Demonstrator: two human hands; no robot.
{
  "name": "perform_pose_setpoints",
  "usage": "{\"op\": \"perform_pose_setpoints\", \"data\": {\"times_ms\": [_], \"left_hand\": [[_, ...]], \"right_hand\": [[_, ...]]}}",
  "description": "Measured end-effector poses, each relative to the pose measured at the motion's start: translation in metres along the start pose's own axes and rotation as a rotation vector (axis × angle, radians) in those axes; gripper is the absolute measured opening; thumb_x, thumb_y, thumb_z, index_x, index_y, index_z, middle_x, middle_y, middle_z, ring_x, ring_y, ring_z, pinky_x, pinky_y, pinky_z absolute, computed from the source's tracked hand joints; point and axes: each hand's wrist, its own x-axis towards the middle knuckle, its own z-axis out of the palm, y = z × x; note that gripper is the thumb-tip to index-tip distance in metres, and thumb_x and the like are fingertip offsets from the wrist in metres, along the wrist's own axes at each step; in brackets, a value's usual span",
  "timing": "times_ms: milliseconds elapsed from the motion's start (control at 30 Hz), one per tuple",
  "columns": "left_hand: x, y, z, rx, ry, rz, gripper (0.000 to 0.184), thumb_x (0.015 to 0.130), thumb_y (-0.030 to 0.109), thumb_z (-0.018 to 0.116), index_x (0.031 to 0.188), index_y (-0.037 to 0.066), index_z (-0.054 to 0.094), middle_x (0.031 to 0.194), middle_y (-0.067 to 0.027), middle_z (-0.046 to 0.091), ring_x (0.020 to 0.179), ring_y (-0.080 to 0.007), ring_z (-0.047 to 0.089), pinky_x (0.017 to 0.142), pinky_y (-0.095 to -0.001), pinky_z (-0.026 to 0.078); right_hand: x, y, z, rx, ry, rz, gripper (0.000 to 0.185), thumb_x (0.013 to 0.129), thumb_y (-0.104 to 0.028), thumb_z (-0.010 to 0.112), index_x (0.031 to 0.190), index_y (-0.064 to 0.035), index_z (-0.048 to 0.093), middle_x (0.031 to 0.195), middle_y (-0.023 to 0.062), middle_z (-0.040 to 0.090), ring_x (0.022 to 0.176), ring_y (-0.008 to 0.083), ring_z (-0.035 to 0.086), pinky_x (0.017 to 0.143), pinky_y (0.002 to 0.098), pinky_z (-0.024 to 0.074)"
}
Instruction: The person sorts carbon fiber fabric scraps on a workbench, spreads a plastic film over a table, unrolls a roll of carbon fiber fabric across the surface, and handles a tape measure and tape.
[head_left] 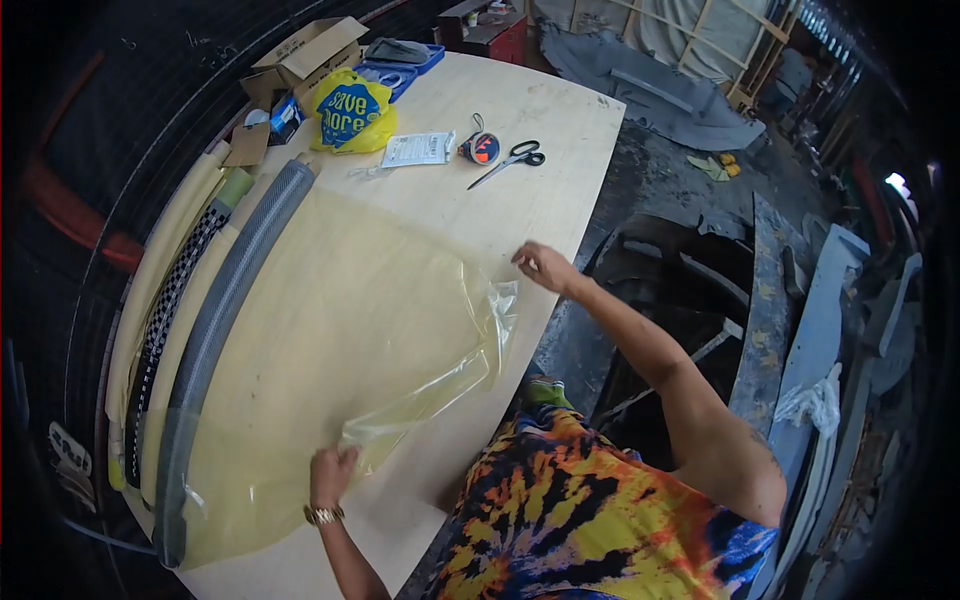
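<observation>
Your two hands are well apart; your left hand, fingers curled in, sits at the near edge of the film, close to a raised fold, though you cannot tell from here whether it pinches the edge or only touches it; your right hand is half closed just beyond the creased far corner, its grip on the film also impossible to tell; the film lies across the table, mostly flat, with glossy folds between your hands; to handle it well, take the edge lightly at both ends, draw evenly and ease the folds out rather than pressing them in; the grey roll lies along the film's other side; farther up, scissors, a tape measure and a yellow bag stand outside the film
</observation>
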Motion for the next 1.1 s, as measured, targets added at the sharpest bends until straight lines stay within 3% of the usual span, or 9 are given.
{"op": "perform_pose_setpoints", "data": {"times_ms": [200,300,367,467,533,667,800,933,1100], "left_hand": [[-0.103,0.066,0.069,-0.036,-0.059,-0.220,0.026,0.076,0.028,0.069,0.069,0.004,0.064,0.067,-0.0171,0.062,0.066,-0.0360,0.062,0.059,-0.0447,0.048],[-0.151,0.074,0.107,-0.028,-0.058,-0.417,0.024,0.073,0.027,0.071,0.073,0.005,0.064,0.068,-0.0166,0.063,0.066,-0.0358,0.062,0.060,-0.0454,0.049],[-0.180,0.077,0.132,0.091,-0.027,-0.517,0.023,0.072,0.027,0.072,0.077,0.006,0.063,0.070,-0.0161,0.064,0.066,-0.0363,0.063,0.061,-0.0456,0.050],[-0.219,0.094,0.167,0.204,-0.019,-0.650,0.021,0.083,0.026,0.056,0.076,0.007,0.060,0.068,-0.0159,0.064,0.066,-0.0353,0.064,0.055,-0.0448,0.052],[-0.247,0.081,0.172,0.275,0.120,-0.632,0.020,0.086,0.022,0.050,0.077,0.008,0.060,0.068,-0.0154,0.063,0.065,-0.0340,0.064,0.052,-0.0452,0.052],[-0.264,0.102,0.181,0.158,0.103,-0.951,0.013,0.084,0.017,0.049,0.081,0.008,0.058,0.071,-0.0160,0.062,0.072,-0.0354,0.063,0.061,-0.0469,0.050],[-0.296,0.084,0.188,-0.106,0.000,-1.161,0.019,0.082,0.023,0.056,0.096,0.012,0.063,0.090,-0.0172,0.066,0.084,-0.0360,0.064,0.073,-0.0463,0.051],[-0.306,0.099,0.151,-0.358,0.248,-1.091,0.026,0.081,0.026,0.060,0.103,0.013,0.065,0.095,-0.0174,0.065,0.092,-0.0318,0.064,0.077,-0.0406,0.051],[-0.242,0.069,0.075,-0.213,0.808,-0.972,0.032,0.077,0.021,0.069,0.103,0.002,0.062,0.088,-0.0174,0.063,0.084,-0.0316,0.062,0.075,-0.0375,0.050]], "right_hand": [[0.111,0.048,-0.021,-0.402,0.006,0.009,0.057,0.074,-0.016,0.066,0.127,-0.0120,0.045,0.138,0.0132,0.038,0.119,0.0343,0.045,0.096,0.0465,0.0410],[0.154,0.044,-0.014,-0.586,-0.083,-0.084,0.070,0.072,-0.019,0.069,0.135,-0.0173,0.040,0.150,0.0106,0.019,0.134,0.0347,0.028,0.101,0.0561,0.0326],[0.179,0.053,-0.014,-0.728,-0.129,-0.179,0.072,0.070,-0.023,0.073,0.135,-0.0173,0.041,0.151,0.0106,0.019,0.137,0.0370,0.019,0.104,0.0603,0.0242],[0.204,0.090,-0.019,-0.655,-0.163,-0.299,0.067,0.067,-0.024,0.075,0.127,-0.0129,0.049,0.149,0.0145,0.021,0.136,0.0417,0.017,0.110,0.0509,0.0230],[0.202,0.077,-0.005,-0.627,-0.231,-0.298,0.061,0.074,-0.021,0.065,0.130,-0.0044,0.047,0.148,0.0140,0.023,0.137,0.0356,0.021,0.105,0.0612,0.0208],[0.205,0.073,-0.006,-0.529,-0.077,-0.629,0.041,0.077,0.000,0.053,0.118,-0.0013,0.056,0.144,0.0150,0.032,0.134,0.0360,0.026,0.110,0.0480,0.0221],[0.197,0.056,0.019,-0.591,-0.081,-0.725,0.028,0.079,0.000,0.056,0.106,-0.0031,0.061,0.146,0.0121,0.030,0.133,0.0385,0.027,0.109,0.0495,0.0233],[0.185,0.039,0.012,-0.730,-0.118,-0.673,0.038,0.076,-0.002,0.059,0.113,-0.0066,0.058,0.150,0.0109,0.022,0.135,0.0382,0.023,0.109,0.0539,0.0217],[0.151,0.027,0.047,-0.564,-0.016,-0.635,0.063,0.079,-0.010,0.058,0.138,-0.0150,0.037,0.153,0.0123,0.014,0.140,0.0355,0.012,0.111,0.0534,0.0110]]}}
